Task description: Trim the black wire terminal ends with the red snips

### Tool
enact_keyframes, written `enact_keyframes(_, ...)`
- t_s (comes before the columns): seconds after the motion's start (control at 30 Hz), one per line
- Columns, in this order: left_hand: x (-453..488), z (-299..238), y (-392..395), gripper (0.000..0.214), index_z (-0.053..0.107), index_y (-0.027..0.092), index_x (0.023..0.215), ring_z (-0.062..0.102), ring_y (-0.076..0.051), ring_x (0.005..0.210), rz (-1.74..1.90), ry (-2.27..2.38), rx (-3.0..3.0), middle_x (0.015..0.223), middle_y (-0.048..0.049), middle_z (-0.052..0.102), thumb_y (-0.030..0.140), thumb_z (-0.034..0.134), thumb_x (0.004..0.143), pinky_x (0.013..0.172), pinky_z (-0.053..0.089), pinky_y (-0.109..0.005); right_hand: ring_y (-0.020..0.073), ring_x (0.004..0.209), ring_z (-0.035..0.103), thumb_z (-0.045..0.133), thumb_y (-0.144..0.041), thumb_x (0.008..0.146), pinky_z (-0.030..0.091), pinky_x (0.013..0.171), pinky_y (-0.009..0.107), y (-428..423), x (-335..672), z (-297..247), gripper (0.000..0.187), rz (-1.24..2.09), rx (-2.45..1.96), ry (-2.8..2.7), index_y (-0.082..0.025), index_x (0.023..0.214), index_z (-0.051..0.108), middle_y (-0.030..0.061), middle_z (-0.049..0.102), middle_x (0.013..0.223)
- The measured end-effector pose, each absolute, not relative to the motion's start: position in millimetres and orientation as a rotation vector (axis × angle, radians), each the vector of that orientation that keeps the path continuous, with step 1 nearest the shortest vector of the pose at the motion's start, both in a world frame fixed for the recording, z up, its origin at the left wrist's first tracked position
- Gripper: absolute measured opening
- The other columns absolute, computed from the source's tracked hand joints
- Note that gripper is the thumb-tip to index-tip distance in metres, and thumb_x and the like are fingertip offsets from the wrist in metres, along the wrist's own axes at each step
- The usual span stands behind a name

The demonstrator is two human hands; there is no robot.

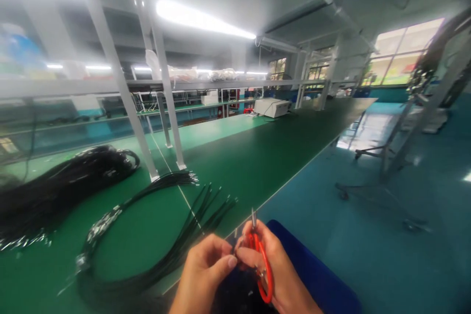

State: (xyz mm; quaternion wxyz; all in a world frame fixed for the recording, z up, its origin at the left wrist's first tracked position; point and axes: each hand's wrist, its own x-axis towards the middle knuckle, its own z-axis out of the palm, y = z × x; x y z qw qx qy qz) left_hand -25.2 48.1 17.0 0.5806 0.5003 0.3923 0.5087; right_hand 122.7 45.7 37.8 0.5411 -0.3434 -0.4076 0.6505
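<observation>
Red-handled scissors (pixel 265 270) sit in my right hand (pixel 274 255), their metal tips pointing up and away from me. My left hand (pixel 208 265) is just left of it, thumb and fingers pinched together. Something small and dark seems to lie between the fingertips of both hands, but it is too small and blurred to name. Left of my hands, a bundle of black cables (pixel 172 250) curves in a loop on the green table (pixel 235 157), its loose ends fanned out towards the table edge.
A thicker heap of black cables (pixel 73 176) lies at the left. White shelf posts (pixel 169 103) rise from the table, and a white box-shaped device (pixel 271 107) stands farther back. Below my hands is a blue bin (pixel 312 274). A wheeled rack (pixel 386 171) stands on the floor at right.
</observation>
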Motion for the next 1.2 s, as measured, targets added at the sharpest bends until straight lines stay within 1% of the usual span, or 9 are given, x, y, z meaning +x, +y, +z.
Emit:
enact_keyframes(0.17,-28.5,12.3,52.6,0.037,0.057,0.015,0.062,0.047,-0.009,0.05,1.179,0.933,1.201,0.052,0.0033,0.055,0.044,0.081,0.06,0.049,0.031,-0.02,0.0095,0.059,0.044,0.076,-0.022,0.07,0.04,0.058,0.023,43.8,117.4,39.2,0.029,1.54,-0.877,-0.908,-0.021,0.079,0.049,-0.0079,0.051,0.065)
enact_keyframes(0.33,-30.4,15.3,53.3,0.029,0.058,0.015,0.063,0.06,-0.016,0.061,1.181,0.907,1.242,0.062,-0.0022,0.067,0.036,0.077,0.067,0.059,0.043,-0.024,0.0099,0.058,0.047,0.077,-0.026,0.071,0.04,0.058,0.023,43.1,116.5,44.1,0.03,1.544,-0.868,-0.896,-0.021,0.079,0.048,-0.0078,0.052,0.063)
enact_keyframes(0.5,-30.3,17.7,52.1,0.022,0.061,0.015,0.065,0.063,-0.018,0.064,1.172,0.929,1.283,0.064,-0.0032,0.068,0.032,0.075,0.069,0.062,0.047,-0.027,0.0106,0.058,0.049,0.076,-0.028,0.071,0.041,0.058,0.024,36.9,115.5,43.3,0.03,1.577,-0.831,-0.865,-0.021,0.08,0.048,-0.0066,0.054,0.064)
enact_keyframes(0.63,-27.6,17.3,51.8,0.021,0.06,0.015,0.064,0.056,-0.013,0.054,1.182,0.984,1.297,0.057,0.0007,0.063,0.031,0.072,0.07,0.055,0.043,-0.022,0.009,0.059,0.049,0.077,-0.028,0.071,0.041,0.058,0.022,35.8,113.3,41.2,0.031,1.579,-0.808,-0.811,-0.02,0.08,0.048,-0.0071,0.052,0.066)
enact_keyframes(0.77,-27.2,15.5,50.9,0.021,0.06,0.015,0.063,0.034,-0.005,0.037,1.146,1.044,1.32,0.05,0.005,0.056,0.031,0.071,0.071,0.038,0.026,-0.018,0.0085,0.058,0.048,0.078,-0.026,0.069,0.04,0.058,0.022,35.9,115.8,38.4,0.033,1.601,-0.805,-0.799,-0.02,0.08,0.048,-0.0073,0.052,0.066)
enact_keyframes(0.87,-29.0,13.6,50.1,0.02,0.06,0.015,0.066,0.033,-0.005,0.038,1.112,1.058,1.337,0.053,0.0039,0.058,0.031,0.071,0.072,0.036,0.022,-0.018,0.0086,0.058,0.048,0.077,-0.026,0.068,0.04,0.059,0.023,35.2,118.6,38.1,0.033,1.614,-0.82,-0.804,-0.019,0.08,0.047,-0.0073,0.051,0.067)
enact_keyframes(1.0,-29.2,13.5,50.6,0.019,0.059,0.015,0.066,0.043,-0.008,0.044,1.105,1.043,1.365,0.057,0.0015,0.062,0.028,0.07,0.073,0.042,0.03,-0.019,0.0086,0.056,0.047,0.075,-0.027,0.068,0.038,0.058,0.022,33.7,115.5,41.9,0.031,1.592,-0.857,-0.83,-0.02,0.078,0.046,-0.0077,0.05,0.064)
enact_keyframes(1.1,-27.3,15.9,49.8,0.02,0.057,0.016,0.066,0.059,-0.016,0.061,1.103,0.984,1.377,0.062,-0.0014,0.065,0.031,0.069,0.074,0.057,0.043,-0.023,0.0101,0.057,0.049,0.071,-0.027,0.069,0.04,0.059,0.025,34.2,112.6,42.3,0.028,1.542,-0.916,-0.865,-0.02,0.079,0.046,-0.0073,0.05,0.065)
enact_keyframes(1.2,-25.9,18.3,45.6,0.015,0.061,0.015,0.076,0.057,-0.015,0.063,1.119,0.995,1.425,0.065,0.0004,0.062,0.029,0.067,0.074,0.061,0.041,-0.024,0.0144,0.06,0.053,0.068,-0.027,0.069,0.043,0.061,0.029,35.9,121.4,38.1,0.024,1.371,-1.074,-0.924,-0.021,0.08,0.048,-0.0058,0.052,0.066)
